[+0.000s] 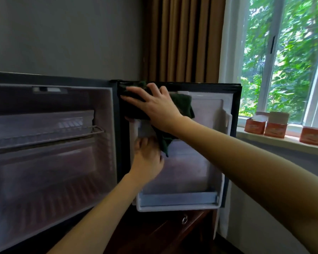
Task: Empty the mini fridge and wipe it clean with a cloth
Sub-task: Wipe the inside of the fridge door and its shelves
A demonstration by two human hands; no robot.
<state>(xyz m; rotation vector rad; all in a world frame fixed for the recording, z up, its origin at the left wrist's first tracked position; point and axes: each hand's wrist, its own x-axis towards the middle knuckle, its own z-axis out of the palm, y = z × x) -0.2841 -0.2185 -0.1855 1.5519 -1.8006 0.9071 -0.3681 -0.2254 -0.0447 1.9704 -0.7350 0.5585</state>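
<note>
Your mini fridge stood open at the left, with a wire shelf across its upper part. Your left hand lay against the hinge-side edge of the open door, on its inner liner just below the cloth. Blur hid whether its fingers gripped anything. Your right hand, fingers straight and spread, pressed the dark green cloth flat against the door's top hinge-side corner, with a loose end hanging down. Further right, three orange boxes sat on the windowsill.

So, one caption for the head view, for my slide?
Right hand presses a dark green cloth against the open fridge door; left hand, blurred, lower down.
</note>
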